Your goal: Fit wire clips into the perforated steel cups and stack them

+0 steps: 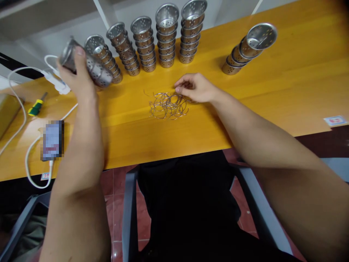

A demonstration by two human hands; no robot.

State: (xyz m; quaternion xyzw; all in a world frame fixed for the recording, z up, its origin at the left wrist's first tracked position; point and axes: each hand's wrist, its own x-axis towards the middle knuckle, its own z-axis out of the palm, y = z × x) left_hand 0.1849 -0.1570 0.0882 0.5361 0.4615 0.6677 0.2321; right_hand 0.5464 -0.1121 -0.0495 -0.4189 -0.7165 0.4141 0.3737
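My left hand is raised above the left part of the yellow wooden table and grips a short stack of perforated metal cups, tilted on its side. My right hand rests on the table with its fingertips at the right edge of a tangled pile of thin wire rings. Whether a ring is pinched between the fingers, I cannot tell.
Several upright stacks of the same perforated cups line the table's far edge, and one leaning stack lies to the right. On the left are a phone, a white cable, a power strip and a green-yellow screwdriver.
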